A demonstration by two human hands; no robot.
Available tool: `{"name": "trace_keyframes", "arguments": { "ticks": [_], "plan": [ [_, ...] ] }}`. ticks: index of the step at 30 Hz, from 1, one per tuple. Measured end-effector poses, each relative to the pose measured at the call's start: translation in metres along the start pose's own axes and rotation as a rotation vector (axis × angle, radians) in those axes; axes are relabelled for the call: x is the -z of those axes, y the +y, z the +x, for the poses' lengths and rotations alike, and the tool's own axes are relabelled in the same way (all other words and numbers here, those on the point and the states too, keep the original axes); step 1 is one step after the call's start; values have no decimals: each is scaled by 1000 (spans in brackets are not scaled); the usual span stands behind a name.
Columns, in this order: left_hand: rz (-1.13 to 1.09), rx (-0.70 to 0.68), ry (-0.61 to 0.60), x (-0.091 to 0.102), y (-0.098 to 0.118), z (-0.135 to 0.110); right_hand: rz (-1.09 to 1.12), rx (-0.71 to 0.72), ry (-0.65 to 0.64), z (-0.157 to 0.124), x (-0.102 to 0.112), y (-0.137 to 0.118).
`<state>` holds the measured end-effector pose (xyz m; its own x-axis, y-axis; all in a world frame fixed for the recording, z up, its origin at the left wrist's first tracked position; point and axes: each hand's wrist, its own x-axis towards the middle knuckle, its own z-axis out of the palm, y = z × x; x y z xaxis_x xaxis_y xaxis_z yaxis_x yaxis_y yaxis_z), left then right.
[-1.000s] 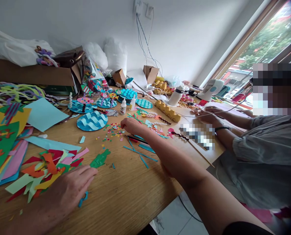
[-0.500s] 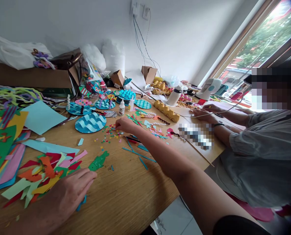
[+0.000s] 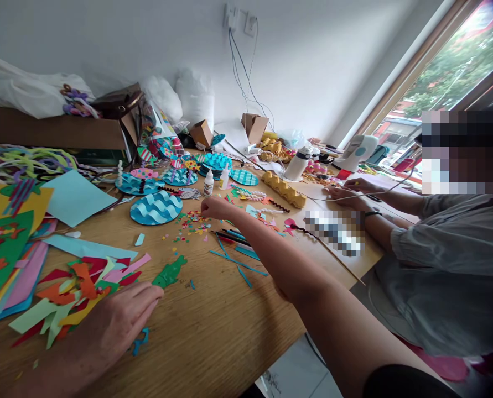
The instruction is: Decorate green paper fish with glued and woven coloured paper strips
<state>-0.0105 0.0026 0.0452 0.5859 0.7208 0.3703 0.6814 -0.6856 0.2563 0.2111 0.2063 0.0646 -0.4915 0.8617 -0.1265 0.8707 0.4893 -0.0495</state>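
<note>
My left hand (image 3: 119, 312) is low on the left above the table, fingers pressed together, with their tips at the near end of a green paper fish (image 3: 170, 272). The thumb is hidden. Stretched far forward, my right hand (image 3: 215, 208) has its fingers closed and pointing down at a scatter of small coloured paper dots (image 3: 192, 221); whatever lies in its fingertips is too small to make out. Beside that hand are a blue wavy-striped oval disc (image 3: 156, 208) and a white glue bottle (image 3: 208, 183). A small blue cut-out piece (image 3: 140, 341) lies beside my left hand.
Coloured paper scraps (image 3: 80, 293) and paper sheets (image 3: 74, 197) cover the left side. Dark pens (image 3: 234, 237) and blue strips (image 3: 238, 262) lie beneath my right forearm. A thin stick (image 3: 340, 260) reaches the table's right edge. A co-worker's hands (image 3: 346, 190) are at the right.
The view has shifted slightly, moving the scene a little to the right. The blue cut-out beside my left hand shows more now. My right hand stays at the paper dots.
</note>
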Motion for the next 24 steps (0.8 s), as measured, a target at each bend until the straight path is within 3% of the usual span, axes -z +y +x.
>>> {"name": "trace_keyframes", "arguments": {
  "ticks": [14, 19, 24],
  "plan": [
    [-51, 52, -46, -1, -1, -1, -96, 12, 41, 3, -10, -14],
    [-42, 62, -52, -2, -5, -3, 41, -24, 68, 0, -8, -4],
    [-89, 95, -64, -5, -16, -7, 321, -25, 95, -11, -3, 6]
  ]
}}
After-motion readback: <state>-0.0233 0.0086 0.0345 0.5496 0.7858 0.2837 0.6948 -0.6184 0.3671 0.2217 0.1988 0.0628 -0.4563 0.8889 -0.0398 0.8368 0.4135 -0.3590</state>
